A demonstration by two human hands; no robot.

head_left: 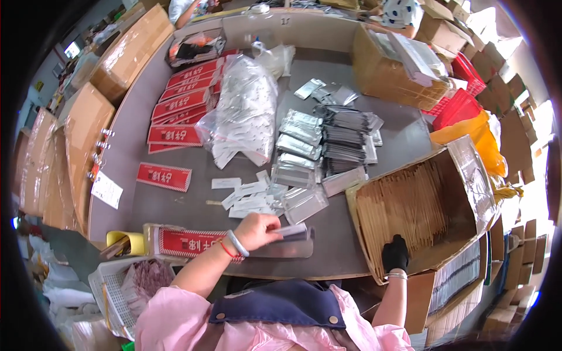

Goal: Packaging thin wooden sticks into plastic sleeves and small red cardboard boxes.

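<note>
My bare left hand point(256, 235), wearing a grey bangle and red cord, is closed in a pinch on a small white packet point(293, 229). Beneath it, a flat clear plastic sleeve point(287, 250) lies at the table's near edge, beside a red printed packet point(184, 241). Over to the right, my black-gloved right hand point(396, 255) reaches into an open carton point(364, 231) and touches tightly packed brown cardboard pieces point(401, 210). Its fingertips blend into the glove, so their grip is unclear. Small white packets point(252, 199) lie scattered just beyond my left hand.
Red packets point(175, 134) lie in overlapping stacks at left. A clear bag of white packets point(243, 111) fills the middle, with silver and dark packs point(345, 140) right of it. A carton point(398, 76) stands far right; a white basket point(108, 286) is at near left.
</note>
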